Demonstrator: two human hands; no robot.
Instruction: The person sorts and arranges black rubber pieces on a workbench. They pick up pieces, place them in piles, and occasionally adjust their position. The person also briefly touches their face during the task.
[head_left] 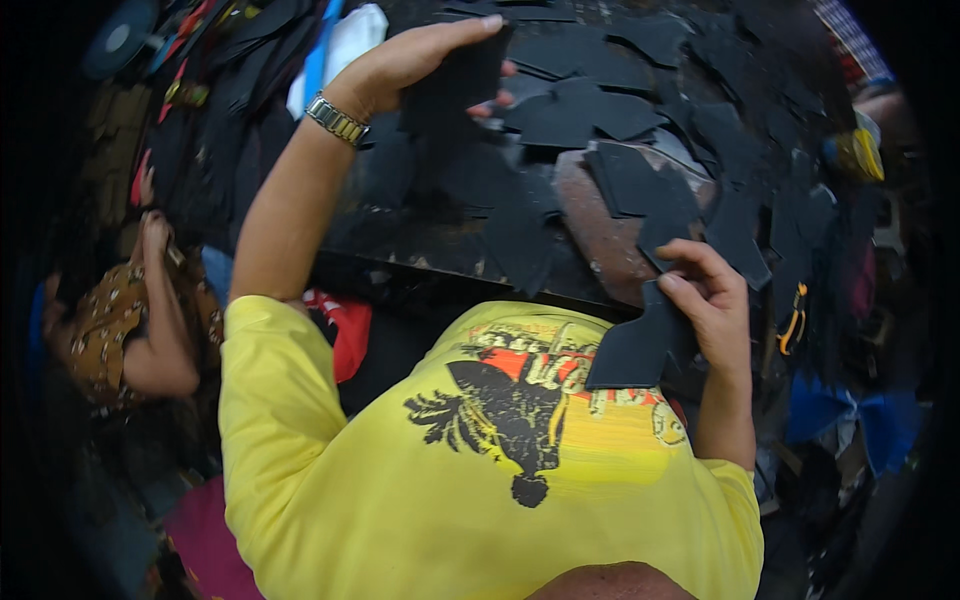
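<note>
At the far side of the dark worktable (pixel 360 258), my left hand (pixel 405 62) is closed around a black flat piece (pixel 455 85). Its thumb lies along the top, and the fingertips show past the far side. Whether this is one piece or a stack I cannot tell. Close to my body, my right hand (pixel 712 295) pinches a black cut-out sheet (pixel 635 348) between thumb and fingers. That sheet has a curved outline and hangs past the table's near edge, in front of my yellow shirt. More black cut-outs (pixel 645 185) lie just beyond my right hand.
Overlapping black cut pieces (pixel 580 110) cover much of the table, around a bare brownish slab (pixel 600 235). Orange-handled scissors or cutters (pixel 794 318) are at the right. On the left sits another person in a brown patterned top (pixel 130 330). A blue bundle (pixel 855 420) lies at lower right.
</note>
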